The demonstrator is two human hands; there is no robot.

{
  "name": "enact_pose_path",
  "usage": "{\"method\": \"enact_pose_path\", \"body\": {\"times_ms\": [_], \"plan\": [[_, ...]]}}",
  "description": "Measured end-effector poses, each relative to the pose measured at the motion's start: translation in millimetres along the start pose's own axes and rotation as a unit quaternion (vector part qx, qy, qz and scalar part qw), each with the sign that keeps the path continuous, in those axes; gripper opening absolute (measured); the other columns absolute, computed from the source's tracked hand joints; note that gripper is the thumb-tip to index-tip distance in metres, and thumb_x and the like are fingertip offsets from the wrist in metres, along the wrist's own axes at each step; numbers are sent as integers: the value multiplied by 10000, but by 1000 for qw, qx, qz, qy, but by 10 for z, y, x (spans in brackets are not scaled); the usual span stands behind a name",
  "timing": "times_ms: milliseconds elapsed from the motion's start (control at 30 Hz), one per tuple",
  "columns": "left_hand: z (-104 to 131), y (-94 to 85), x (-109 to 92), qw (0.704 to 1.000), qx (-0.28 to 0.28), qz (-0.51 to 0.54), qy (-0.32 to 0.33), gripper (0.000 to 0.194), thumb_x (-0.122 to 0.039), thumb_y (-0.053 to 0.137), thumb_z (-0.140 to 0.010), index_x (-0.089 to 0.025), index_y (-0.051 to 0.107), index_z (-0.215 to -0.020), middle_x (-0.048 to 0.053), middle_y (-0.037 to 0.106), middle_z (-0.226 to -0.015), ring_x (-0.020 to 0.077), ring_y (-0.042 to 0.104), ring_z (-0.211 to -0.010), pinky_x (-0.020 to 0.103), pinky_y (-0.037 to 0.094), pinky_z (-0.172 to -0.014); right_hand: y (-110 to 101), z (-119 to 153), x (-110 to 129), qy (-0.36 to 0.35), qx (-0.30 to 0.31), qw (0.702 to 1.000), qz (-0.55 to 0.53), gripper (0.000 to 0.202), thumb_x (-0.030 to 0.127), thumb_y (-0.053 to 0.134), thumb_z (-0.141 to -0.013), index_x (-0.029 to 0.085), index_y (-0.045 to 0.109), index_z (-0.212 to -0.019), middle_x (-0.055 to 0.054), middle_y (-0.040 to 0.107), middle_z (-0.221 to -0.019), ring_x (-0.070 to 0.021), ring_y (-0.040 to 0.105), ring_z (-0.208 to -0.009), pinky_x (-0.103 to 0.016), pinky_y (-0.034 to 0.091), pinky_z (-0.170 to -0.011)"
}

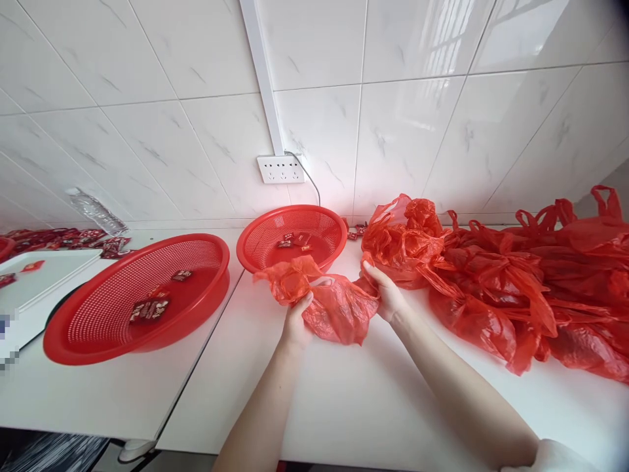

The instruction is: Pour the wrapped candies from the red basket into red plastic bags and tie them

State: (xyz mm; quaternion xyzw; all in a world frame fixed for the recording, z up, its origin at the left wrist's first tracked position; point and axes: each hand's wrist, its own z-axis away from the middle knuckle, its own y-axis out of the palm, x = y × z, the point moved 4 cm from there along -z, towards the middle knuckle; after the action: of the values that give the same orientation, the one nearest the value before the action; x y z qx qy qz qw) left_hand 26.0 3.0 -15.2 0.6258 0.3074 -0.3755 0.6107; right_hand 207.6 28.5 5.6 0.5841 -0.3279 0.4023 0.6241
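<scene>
A red plastic bag [341, 308] is stretched between my two hands above the white table. My left hand [297, 321] grips it at the left, thumb on top. At the bag's right side, my right hand [384, 292] is closed on its edge. Just behind the bag stands a red plastic basket [246, 246] with a few small red packets [302, 239] at its bottom. More red plastic bags, one crumpled bunch [405, 242] and a large pile [531, 288], lie to the right of my right hand. The bag's inside is mostly hidden.
A larger red basket [216, 295] with several packets sits at the left, partly over a dark round thing. Behind it are a white tray [59, 275], heaped packets [63, 239] and a clear plastic bottle [98, 211]. A power socket [281, 170] with a cable is on the tiled wall.
</scene>
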Motion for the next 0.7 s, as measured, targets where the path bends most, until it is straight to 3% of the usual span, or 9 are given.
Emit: {"method": "enact_pose_path", "body": {"times_ms": [100, 167, 300, 433, 567, 700], "plan": [[12, 6, 45, 998, 4, 42, -40, 500, -538, 617, -789, -177, 694, -1125, 127, 702, -1141, 329, 599, -1157, 466, 474, -966, 28, 39, -67, 63, 31, 997, -12, 453, 358, 858, -538, 220, 476, -739, 49, 567, -616, -124, 535, -533, -256, 440, -546], [14, 18, 60, 997, 8, 50, -56, 546, -573, 564, -818, -181, 663, -1185, 131, 700, -1142, 324, 593, -1169, 474, 462, -978, 63, 70, -58, 61, 73, 995, 15, 480, 303, 881, -497, 206, 555, -834, 8, 654, -765, -156, 613, -652, -274, 486, -634], [8, 57, 44, 997, 3, 61, -56, 563, -579, 546, -839, -199, 617, -1249, 115, 678, -1196, 307, 581, -1189, 458, 444, -1004, 137, 128, -35, 39, 133, 989, 59, 438, 482, 759, -688, 231, 622, -1019, -27, 685, -918, -185, 653, -787, -297, 507, -718], [20, 170, 62, 991, 44, 75, -99, 614, -636, 476, -856, -169, 638, -1219, 125, 671, -1202, 315, 558, -1214, 452, 419, -1028, 217, 161, -66, -75, 154, 973, 157, 281, 410, 757, -711, 223, 667, -900, -16, 679, -928, -188, 635, -839, -317, 498, -798], [50, 260, 123, 988, 82, 64, -113, 590, -658, 457, -856, -164, 705, -1062, 121, 697, -1120, 308, 555, -1211, 430, 407, -1034, 279, 231, -127, -186, 143, 924, 302, 133, 333, 637, -814, 226, 711, -840, -42, 673, -887, -205, 620, -823, -355, 484, -810], [22, 178, 129, 993, 15, 89, -81, 482, -623, 568, -817, -182, 644, -638, 62, 686, -784, 251, 657, -979, 388, 471, -955, 346, 288, -128, -231, 212, 872, 376, 240, 238, 533, -840, 265, 734, -968, -43, 671, -979, -195, 620, -865, -336, 470, -830]]}}
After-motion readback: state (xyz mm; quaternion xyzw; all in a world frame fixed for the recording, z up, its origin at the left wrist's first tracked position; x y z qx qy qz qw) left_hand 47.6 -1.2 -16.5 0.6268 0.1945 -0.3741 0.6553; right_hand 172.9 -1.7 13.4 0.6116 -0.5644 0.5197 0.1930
